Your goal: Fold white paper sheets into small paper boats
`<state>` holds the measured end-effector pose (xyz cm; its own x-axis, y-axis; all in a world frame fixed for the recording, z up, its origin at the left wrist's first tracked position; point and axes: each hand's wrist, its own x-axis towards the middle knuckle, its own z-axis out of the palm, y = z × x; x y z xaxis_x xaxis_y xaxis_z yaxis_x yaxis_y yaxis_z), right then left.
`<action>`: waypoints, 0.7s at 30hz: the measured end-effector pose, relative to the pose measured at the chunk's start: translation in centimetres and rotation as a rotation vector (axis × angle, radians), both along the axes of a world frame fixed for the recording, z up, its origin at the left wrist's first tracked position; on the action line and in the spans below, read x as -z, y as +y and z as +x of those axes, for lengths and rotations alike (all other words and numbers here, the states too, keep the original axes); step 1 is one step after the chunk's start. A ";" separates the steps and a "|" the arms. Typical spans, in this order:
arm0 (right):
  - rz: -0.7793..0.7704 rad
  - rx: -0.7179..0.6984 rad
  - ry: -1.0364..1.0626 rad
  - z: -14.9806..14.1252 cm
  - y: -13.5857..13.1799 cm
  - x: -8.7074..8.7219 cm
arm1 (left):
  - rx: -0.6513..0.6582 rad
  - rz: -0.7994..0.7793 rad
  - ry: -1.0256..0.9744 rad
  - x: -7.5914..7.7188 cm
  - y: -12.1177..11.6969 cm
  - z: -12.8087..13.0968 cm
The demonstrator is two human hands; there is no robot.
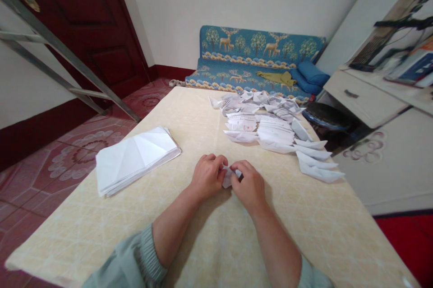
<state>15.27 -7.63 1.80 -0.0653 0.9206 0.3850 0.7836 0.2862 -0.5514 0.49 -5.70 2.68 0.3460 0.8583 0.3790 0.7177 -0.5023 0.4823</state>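
White paper [229, 177], a small folded piece, sits at mid-table [199, 121], pinched in a narrow grip between left hand [207, 177] and right hand [249, 187]: close fingertips keep the folds from slipping. Nearby: stack of sheets [135, 160] to the left, folded shapes [270, 132] ahead and right.

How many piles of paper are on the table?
2. A stack of white sheets lies on the left of the table, and a heap of folded paper boats lies at its far right. A small folded paper sits between the left hand and right hand.
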 end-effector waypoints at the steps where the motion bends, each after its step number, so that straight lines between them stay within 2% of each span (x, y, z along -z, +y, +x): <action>1: 0.001 0.004 -0.026 0.0 0.0 0.1 | 0.012 -0.003 -0.014 0.0 0.0 -0.1; 5: -0.015 0.021 -0.072 0.3 0.1 0.3 | 0.129 -0.007 -0.067 -0.1 0.2 -0.6; 8: -0.050 0.057 -0.008 0.6 0.2 0.3 | 0.247 0.022 -0.101 -0.4 0.5 -1.0; 12: -0.078 0.055 0.068 1.1 0.4 0.2 | 0.304 0.019 -0.167 -0.5 0.5 -1.4; 17: -0.097 0.060 0.177 1.6 0.4 0.3 | 0.292 -0.136 -0.359 0.4 0.5 -1.2; 21: -0.063 -0.015 0.256 1.4 0.3 0.1 | 0.263 -0.419 -0.668 1.4 0.6 -0.7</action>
<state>16.65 -7.32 1.66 0.0137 0.9428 0.3330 0.6119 0.2555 -0.7485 -0.23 -5.09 1.32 0.3703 0.8966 0.2429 0.0984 -0.2979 0.9495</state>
